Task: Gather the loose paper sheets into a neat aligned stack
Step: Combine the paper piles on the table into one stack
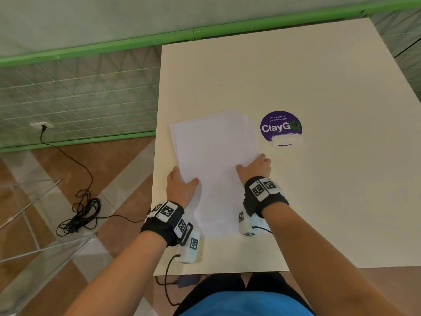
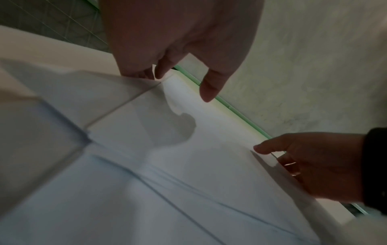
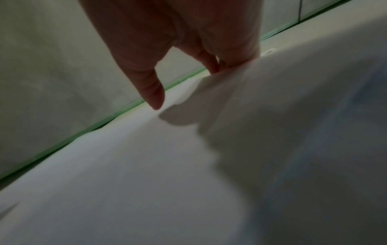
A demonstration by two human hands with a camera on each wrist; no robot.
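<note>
In the head view, the paper sheets [image 1: 214, 160] are seen gathered into one pile at the centre of the frame, on the left part of the white table [image 1: 330, 201], just left of a round purple sticker [image 1: 281, 127]. The left hand [image 1: 180, 185] is clamped on the pile's left edge, thumb on top, and the right hand [image 1: 256, 166] on its right edge, fingers tucked below. The far edges, toward the upper middle, are still fanned, so the gathering is judged mostly done and the squaring-up left. In the left wrist view, the left hand [image 2: 178, 49] is shown at the top pinching the sheets [image 2: 167, 165], whose staggered edges are visible at the lower left; the right hand [image 2: 314, 165] is seen at the right, curled under the opposite edge. In the right wrist view, the right hand [image 3: 178, 49] fills the top, fingers under the lifted paper edge [image 3: 230, 92], thumb hanging just above it.
</note>
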